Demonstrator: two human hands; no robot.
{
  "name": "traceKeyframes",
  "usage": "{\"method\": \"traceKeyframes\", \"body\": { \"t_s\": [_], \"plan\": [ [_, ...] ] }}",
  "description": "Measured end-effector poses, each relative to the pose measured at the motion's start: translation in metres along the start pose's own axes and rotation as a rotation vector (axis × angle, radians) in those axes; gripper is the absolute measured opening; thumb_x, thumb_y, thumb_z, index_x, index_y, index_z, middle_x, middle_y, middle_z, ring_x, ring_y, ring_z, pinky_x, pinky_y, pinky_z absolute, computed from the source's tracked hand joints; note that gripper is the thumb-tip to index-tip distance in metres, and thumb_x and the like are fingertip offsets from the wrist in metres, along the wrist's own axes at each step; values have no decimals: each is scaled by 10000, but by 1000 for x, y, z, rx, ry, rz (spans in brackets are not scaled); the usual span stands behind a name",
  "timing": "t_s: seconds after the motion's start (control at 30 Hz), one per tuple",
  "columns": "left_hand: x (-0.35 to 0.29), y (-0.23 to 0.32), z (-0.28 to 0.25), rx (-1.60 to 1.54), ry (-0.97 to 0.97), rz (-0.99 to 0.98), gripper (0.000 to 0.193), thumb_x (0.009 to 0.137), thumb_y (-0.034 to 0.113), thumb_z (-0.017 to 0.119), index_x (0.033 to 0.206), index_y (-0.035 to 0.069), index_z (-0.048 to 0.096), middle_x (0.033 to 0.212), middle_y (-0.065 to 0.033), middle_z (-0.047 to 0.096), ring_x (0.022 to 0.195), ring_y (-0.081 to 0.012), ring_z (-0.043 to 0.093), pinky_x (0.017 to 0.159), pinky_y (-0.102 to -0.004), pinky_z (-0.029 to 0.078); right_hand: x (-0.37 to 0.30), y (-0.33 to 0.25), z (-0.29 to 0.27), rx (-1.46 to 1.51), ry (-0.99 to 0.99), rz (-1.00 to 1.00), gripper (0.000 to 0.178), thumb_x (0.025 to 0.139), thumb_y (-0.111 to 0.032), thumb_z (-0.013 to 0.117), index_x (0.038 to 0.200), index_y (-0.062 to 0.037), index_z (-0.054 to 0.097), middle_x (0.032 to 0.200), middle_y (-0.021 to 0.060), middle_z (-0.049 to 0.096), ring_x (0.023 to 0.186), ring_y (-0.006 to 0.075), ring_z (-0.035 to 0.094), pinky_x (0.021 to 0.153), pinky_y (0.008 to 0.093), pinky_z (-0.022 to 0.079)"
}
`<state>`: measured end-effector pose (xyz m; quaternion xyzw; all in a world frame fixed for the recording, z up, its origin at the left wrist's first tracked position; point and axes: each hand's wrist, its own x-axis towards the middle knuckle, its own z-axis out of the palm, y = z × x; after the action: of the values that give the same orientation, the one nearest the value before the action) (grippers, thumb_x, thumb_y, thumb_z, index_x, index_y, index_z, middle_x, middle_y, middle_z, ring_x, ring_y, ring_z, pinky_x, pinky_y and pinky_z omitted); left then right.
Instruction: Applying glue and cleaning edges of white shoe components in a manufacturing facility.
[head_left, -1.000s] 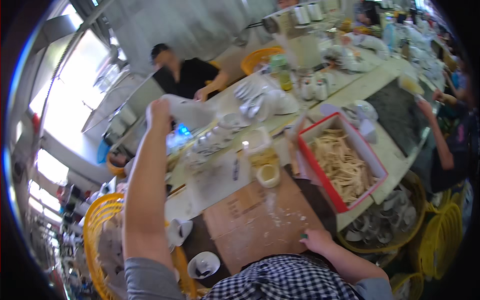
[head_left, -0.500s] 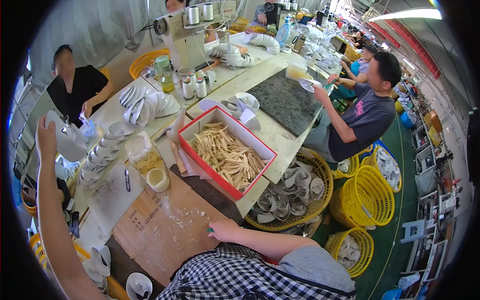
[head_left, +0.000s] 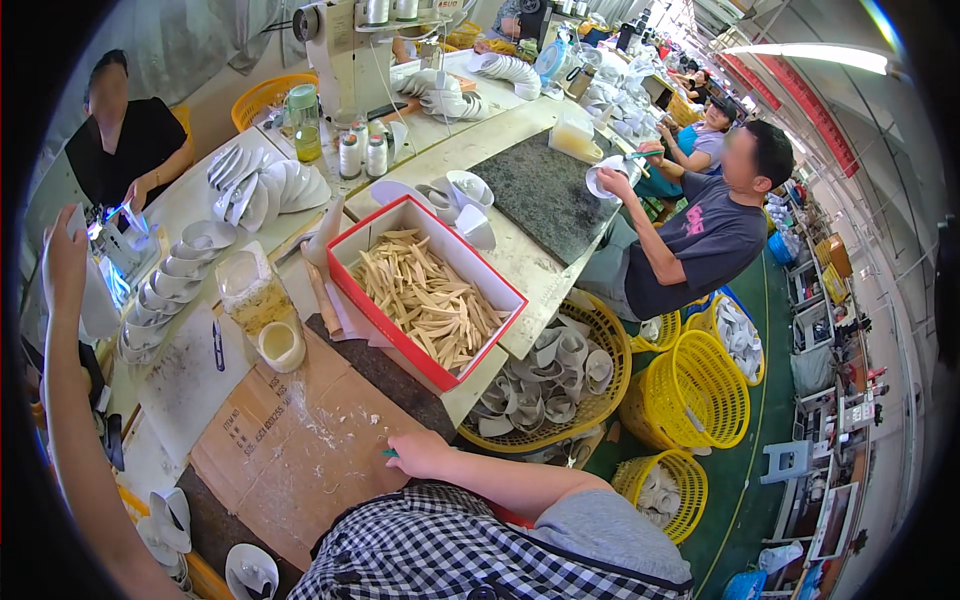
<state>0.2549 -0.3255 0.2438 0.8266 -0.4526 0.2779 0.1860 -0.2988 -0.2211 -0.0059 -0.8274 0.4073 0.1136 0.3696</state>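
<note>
My left arm is stretched out at the far left, and my left hand point(head_left: 66, 250) is closed on a white curved piece point(head_left: 97, 305) that looks like a shoe upper. Beneath it stands a row of similar white uppers point(head_left: 165, 290) nested along the table. My right hand point(head_left: 420, 456) rests low over the brown cardboard sheet point(head_left: 285, 440), its fingers curled round a small green-ended tool point(head_left: 390, 453); most of that tool is hidden. White scraps lie scattered on the cardboard. At its far edge sits a pale tub of cream-coloured paste point(head_left: 282, 346).
A red-edged box point(head_left: 385, 345) of thin tan strips stands ahead. Yellow baskets point(head_left: 700, 390) of white pieces line the right side. One person point(head_left: 130, 150) sits across by a sewing machine point(head_left: 335, 70); another point(head_left: 700, 230) works at the right. A pen point(head_left: 218, 345) lies left.
The whole view has shifted slightly. My left hand has moved farther left with the white upper, which has turned nearly edge-on. My right hand keeps its place on the cardboard.
</note>
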Motion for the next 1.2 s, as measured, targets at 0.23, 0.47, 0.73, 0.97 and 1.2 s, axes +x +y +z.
{"method": "traceKeyframes", "body": {
  "t_s": [0.23, 0.47, 0.73, 0.97, 1.2],
  "plan": [
    [-2, 5, 6, -23, -6, -3, 455, 823, 176, 468, 1276, 135, 477, 1152, -192, 538, 949, -318, 590, 855, -380, 455, -1, -3, -1, 2, 1, 26, 324, 828, -368, 593, 954, -70, 576, 874, 144, 638, 834, 334, 614, 702, 444, 477],
    [-22, 33, -3, -186, -17, 12, 409, 811, 176, 470, 1208, 92, 527, 1124, -199, 555, 988, -321, 575, 903, -377, 424, 0, 0, 4, 17, 12, 39, 317, 823, -369, 599, 944, -77, 574, 866, 134, 639, 832, 332, 615, 695, 444, 477],
    [-47, 59, -20, -486, -137, 44, 410, 802, 149, 479, 1203, 77, 527, 1096, -178, 580, 1011, -289, 566, 921, -349, 405, 0, -10, -4, 5, -22, 54, 311, 840, -366, 577, 966, -82, 582, 893, 135, 640, 861, 330, 613, 716, 443, 478],
    [-97, 137, -58, -708, -151, -68, 374, 790, 119, 587, 1153, 34, 562, 846, -86, 572, 740, -173, 524, 687, -315, 448, 4, -49, -72, 210, 201, -51, 234, 860, -299, 519, 980, -122, 614, 847, 169, 638, 823, 355, 608, 701, 463, 471],
    [-129, 177, -87, -878, -92, -29, 344, 791, 99, 563, 1129, 34, 563, 879, -112, 512, 755, -214, 497, 707, -330, 423, 13, -157, -190, 293, 741, -534, 499, 773, -22, 564, 1240, -179, 488, 934, 168, 609, 832, 343, 596, 682, 411, 475]
  ]
}}
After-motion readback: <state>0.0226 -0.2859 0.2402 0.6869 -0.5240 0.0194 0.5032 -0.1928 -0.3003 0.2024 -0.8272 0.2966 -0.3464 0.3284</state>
